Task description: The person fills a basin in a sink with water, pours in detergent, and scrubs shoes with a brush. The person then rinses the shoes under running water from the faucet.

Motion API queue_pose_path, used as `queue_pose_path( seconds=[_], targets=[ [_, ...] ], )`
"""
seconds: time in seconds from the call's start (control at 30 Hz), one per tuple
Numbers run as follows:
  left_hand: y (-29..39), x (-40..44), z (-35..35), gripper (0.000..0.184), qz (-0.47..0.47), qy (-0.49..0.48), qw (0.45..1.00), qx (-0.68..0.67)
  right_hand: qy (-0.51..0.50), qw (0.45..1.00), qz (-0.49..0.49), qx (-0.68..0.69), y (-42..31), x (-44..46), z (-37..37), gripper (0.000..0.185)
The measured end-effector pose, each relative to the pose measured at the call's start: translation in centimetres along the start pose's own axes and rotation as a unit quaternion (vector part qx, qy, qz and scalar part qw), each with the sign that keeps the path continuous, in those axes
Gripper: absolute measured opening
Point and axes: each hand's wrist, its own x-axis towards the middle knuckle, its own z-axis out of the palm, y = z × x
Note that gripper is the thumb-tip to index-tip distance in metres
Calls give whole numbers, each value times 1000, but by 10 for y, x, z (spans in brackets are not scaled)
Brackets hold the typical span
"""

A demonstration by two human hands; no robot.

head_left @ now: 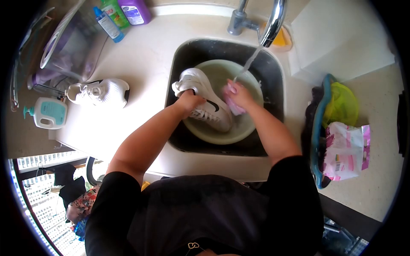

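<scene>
My left hand (190,103) grips a white sneaker (213,112) with a black swoosh, fingers inside its collar. The sneaker is tilted over a pale green basin (252,128) that sits in the dark sink (273,145). In my right hand (240,94) is a pink cloth (233,107), partly blurred, just right of the sneaker. Water runs from the chrome faucet (273,25) down beside my right hand into the basin. A second white sneaker (100,92) lies on the counter to the left.
Left are a pump bottle (50,113), a clear bin (79,53), and blue (109,25), green (115,13) and purple (134,12) bottles. A yellow sponge (280,39) lies behind the faucet. Right, a blue-rimmed tray (318,128) stands by a yellow-green mesh item (344,104) and a pink-white package (344,151).
</scene>
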Motion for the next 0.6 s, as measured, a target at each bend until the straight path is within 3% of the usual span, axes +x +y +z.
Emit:
queue_pose_path(
  seconds=[0.03,0.07,0.17,0.23,0.27,0.3,0.37,0.43,0.5,0.6],
  targets=[
    [-3,4,-2,50,-6,-19,999,-37,-3,995,29,91,-26,-5,-8,47],
    [-7,9,-2,49,2,-32,999,-23,60,993,-34,93,-43,-10,-7,44],
    [-13,17,-1,44,51,-65,996,18,113,985,-99,83,-114,-19,-4,43],
    [-12,13,2,39,115,-78,990,27,157,973,-115,123,-101,-18,17,41],
    [-14,13,-6,30,15,-76,994,80,180,966,-120,143,-95,-20,30,40],
    [-11,3,0,26,98,-102,987,73,150,978,-87,116,-84,-22,35,39],
    [11,-15,10,27,25,-25,984,174,78,995,-12,59,-64,-43,25,37],
    [-8,4,3,29,41,-78,992,88,103,994,-34,6,-64,-30,21,38],
    [-24,17,0,33,35,-109,993,33,138,987,-85,-12,-116,-20,13,39],
    [-24,19,0,37,18,-132,991,-2,149,989,-1,25,-71,-22,31,40]
  ],
)
